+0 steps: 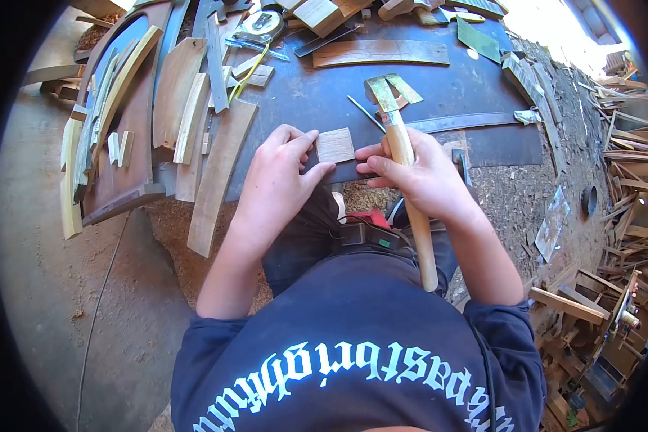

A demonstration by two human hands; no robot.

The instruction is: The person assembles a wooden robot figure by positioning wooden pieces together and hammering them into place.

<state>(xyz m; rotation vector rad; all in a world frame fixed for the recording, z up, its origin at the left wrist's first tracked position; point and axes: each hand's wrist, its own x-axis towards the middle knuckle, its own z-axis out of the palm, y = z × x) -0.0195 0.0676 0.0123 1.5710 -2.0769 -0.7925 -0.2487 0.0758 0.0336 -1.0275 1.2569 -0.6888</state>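
A small square wooden block (335,145) lies at the near edge of the dark worktable. My left hand (284,162) curls around its left side, index finger and thumb at the block's edge. In my right hand (417,169) is a hammer (402,144) with a pale wooden handle, its worn yellowish metal head pointing away from me and the handle's end hanging toward my lap. The right fingertips come close to the block's right edge. Behind the block, a thin pointed rod (366,114) rests on the tabletop.
Wooden strips (222,176) and boards crowd the left side, near a tape measure (261,26). A curved wooden piece (381,53) and offcuts lie at the back. A metal ruler-like strip (475,122) is on the right. Scrap wood (633,165) is heaped on the ground beyond.
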